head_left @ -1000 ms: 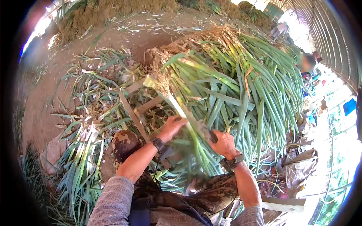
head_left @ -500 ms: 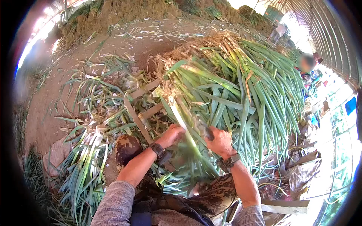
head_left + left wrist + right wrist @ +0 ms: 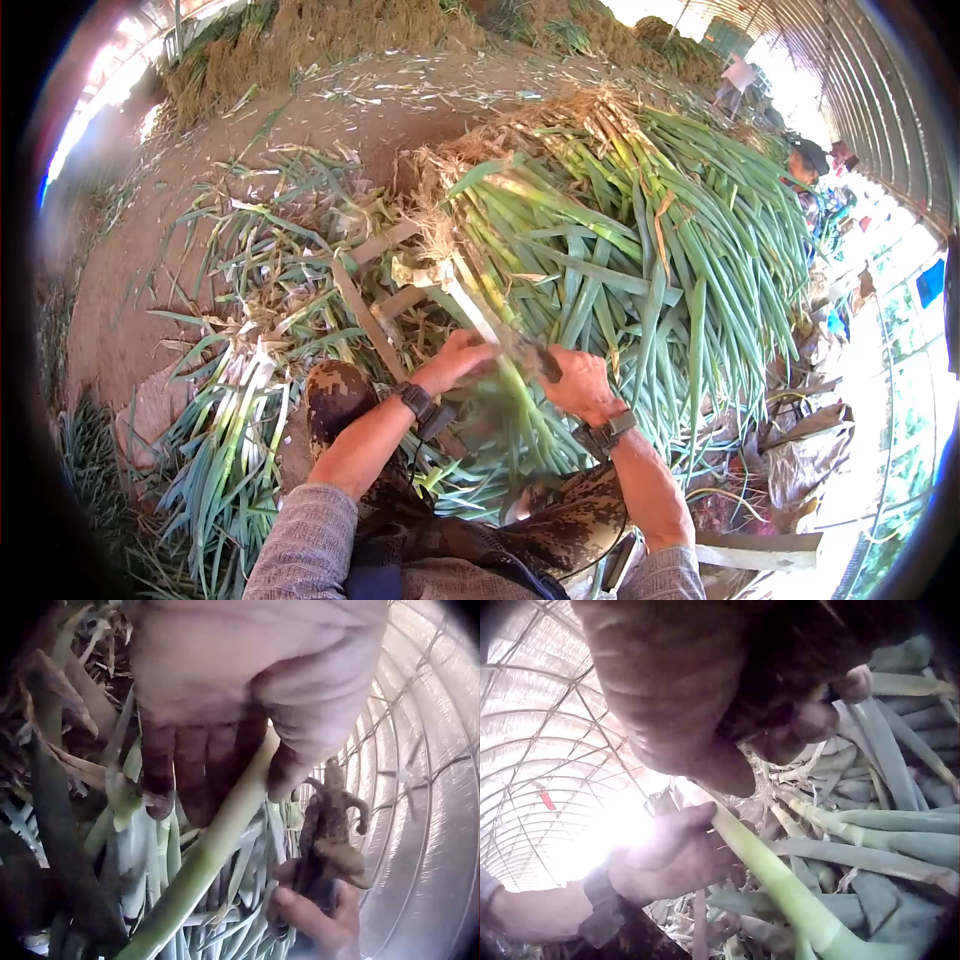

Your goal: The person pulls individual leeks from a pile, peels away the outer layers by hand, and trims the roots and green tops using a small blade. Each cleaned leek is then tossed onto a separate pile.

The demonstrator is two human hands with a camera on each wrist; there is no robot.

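No text, label, brand, number or sign can be read in any of the three views.
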